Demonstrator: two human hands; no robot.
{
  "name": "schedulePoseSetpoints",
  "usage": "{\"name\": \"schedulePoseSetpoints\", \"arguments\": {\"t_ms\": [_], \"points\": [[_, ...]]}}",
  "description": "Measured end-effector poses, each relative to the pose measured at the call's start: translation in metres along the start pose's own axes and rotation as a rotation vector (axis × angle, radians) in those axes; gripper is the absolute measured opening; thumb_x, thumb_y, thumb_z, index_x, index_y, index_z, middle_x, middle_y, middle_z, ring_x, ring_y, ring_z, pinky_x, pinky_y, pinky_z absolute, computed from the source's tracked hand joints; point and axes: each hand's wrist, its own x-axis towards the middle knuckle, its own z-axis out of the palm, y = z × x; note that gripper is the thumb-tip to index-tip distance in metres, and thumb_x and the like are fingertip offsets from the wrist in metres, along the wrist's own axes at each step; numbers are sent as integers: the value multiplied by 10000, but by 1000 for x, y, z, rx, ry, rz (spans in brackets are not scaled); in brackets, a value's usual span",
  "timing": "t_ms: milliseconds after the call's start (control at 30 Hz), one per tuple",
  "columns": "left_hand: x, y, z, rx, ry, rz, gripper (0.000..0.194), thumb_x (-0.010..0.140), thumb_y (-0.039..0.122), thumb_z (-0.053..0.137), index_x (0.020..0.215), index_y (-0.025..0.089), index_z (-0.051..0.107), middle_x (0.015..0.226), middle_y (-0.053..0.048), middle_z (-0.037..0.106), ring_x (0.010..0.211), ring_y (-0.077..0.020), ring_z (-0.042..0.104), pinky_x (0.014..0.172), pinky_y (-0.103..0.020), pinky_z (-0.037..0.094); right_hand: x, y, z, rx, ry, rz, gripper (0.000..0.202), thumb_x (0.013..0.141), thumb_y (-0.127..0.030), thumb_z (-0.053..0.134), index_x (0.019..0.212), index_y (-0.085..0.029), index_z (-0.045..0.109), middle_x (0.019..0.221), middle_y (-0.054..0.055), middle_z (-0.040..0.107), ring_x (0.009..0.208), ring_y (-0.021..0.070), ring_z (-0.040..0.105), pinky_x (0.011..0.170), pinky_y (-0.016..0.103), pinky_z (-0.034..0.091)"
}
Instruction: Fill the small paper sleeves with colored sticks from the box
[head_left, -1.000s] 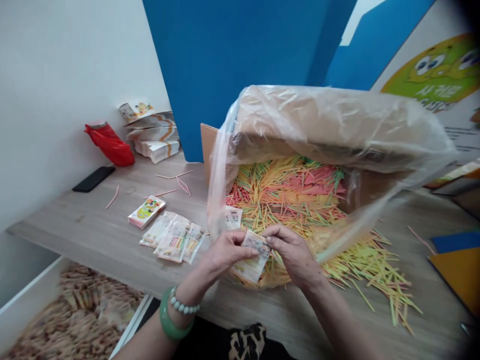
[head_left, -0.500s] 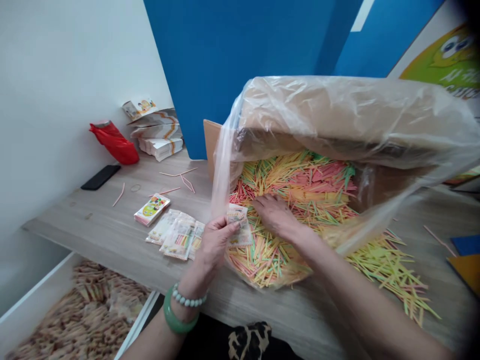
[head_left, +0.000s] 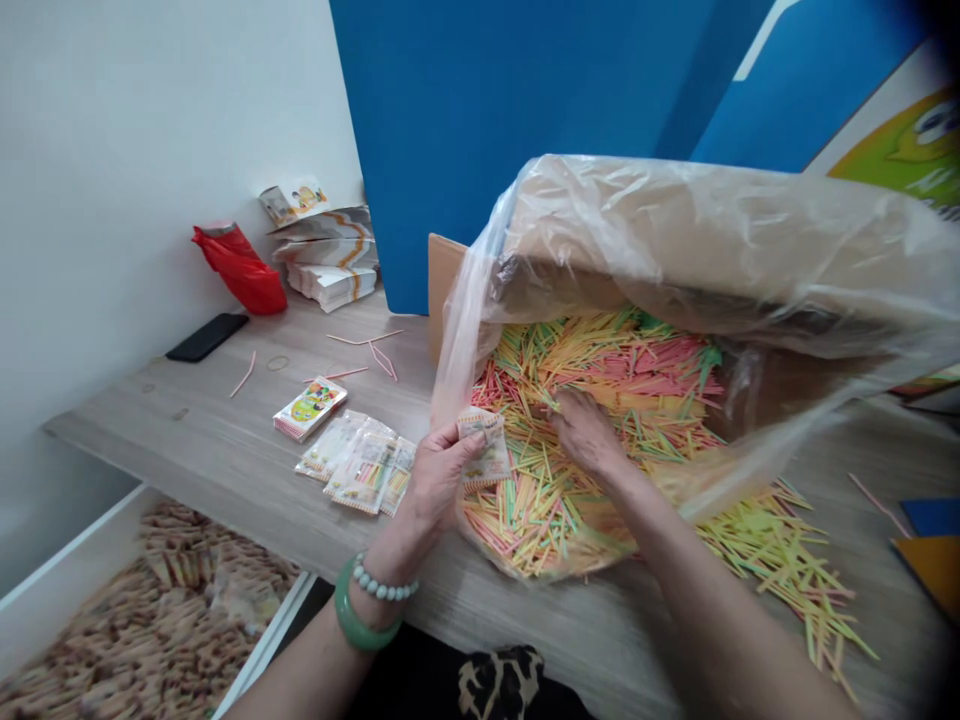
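Note:
My left hand pinches a small clear packet with printed edges, held over the near left side of a plastic-lined box. Thin pastel sticks in yellow, pink, orange and green fill the box in a loose heap. My right hand is down in the heap, its fingers curled around a few sticks; the fingertips are partly hidden. Left of my left hand, several similar packets overlap on the table. Beside them is a stack of printed cards.
Clear plastic lining drapes over the cardboard box. Loose sticks are spilled to its right. On the table lie a black phone, a red bag and stacked printed papers. An open drawer below holds many filled packets.
My right hand has shifted a little right in the heap, and its flatter fingers have curled inward. My left hand still grips the packet. The view has turned slightly left.

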Motion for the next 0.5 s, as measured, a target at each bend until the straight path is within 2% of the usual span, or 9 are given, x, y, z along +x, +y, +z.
{"name": "schedulePoseSetpoints", "arguments": {"t_ms": [67, 133, 200, 267, 333, 400, 433, 500], "points": [[0, 1, -1, 6, -15, -8, 266, 679, 290, 854, 907, 166, 796, 885, -55, 793, 755, -165, 698, 736, -308, 569, -4, 6, -1, 281, 71, 39, 290, 926, -268, 428, 1064, -181, 667, 1100, 142, 721, 1051, 296, 623, 917, 416, 462], [1, 2, 0, 23, -26, -18, 267, 672, 299, 857, 892, 163, 792, 871, -58, 788, 746, -173, 695, 743, -321, 567, -12, 8, -1, 612, 113, 90, 259, 907, -348, 452, 919, -208, 669, 945, 82, 725, 942, 259, 630, 876, 390, 475], [2, 5, 5, 83, -61, -18, 257, 687, 320, 842, 883, 163, 786, 853, -59, 779, 745, -187, 692, 755, -344, 566, -22, 5, 2, 938, 110, 131, 253, 874, -421, 513, 807, -213, 640, 828, 45, 701, 883, 232, 623, 862, 369, 474], [5, 8, 15, 229, -148, 52, 193, 741, 320, 793, 866, 173, 779, 918, -75, 779, 871, -227, 711, 839, -386, 563, -32, -1, 10, 1169, 81, 152, 245, 822, -453, 612, 800, -209, 624, 801, 20, 685, 851, 210, 613, 849, 350, 471], [9, 9, 30, 454, -301, 190, 106, 802, 284, 726, 820, 186, 763, 1086, -98, 770, 1172, -284, 657, 1031, -447, 500, -38, -7, 21, 1269, 69, 158, 261, 760, -449, 709, 816, -213, 613, 791, -7, 661, 785, 183, 582, 781, 319, 467], [15, 5, 46, 658, -464, 317, 114, 841, 238, 667, 751, 200, 726, 1245, -97, 733, 1426, -293, 479, 1193, -466, 360, -39, -10, 34, 1314, 114, 143, 278, 733, -448, 743, 775, -223, 585, 763, -22, 627, 718, 165, 535, 700, 297, 456], [19, 2, 53, 723, -533, 342, 142, 855, 221, 640, 727, 209, 702, 1277, -89, 724, 1475, -284, 423, 1224, -456, 321, -38, -11, 39, 1326, 150, 128, 279, 741, -454, 733, 751, -227, 572, 749, -21, 616, 701, 165, 522, 677, 296, 457], [26, -6, 63, 773, -620, 328, 173, 874, 201, 598, 717, 224, 665, 1294, -76, 723, 1477, -269, 429, 1226, -433, 335, -34, -10, 48, 1322, 215, 91, 267, 777, -465, 688, 725, -233, 566, 740, -9, 616, 695, 175, 523, 671, 312, 478]]}}
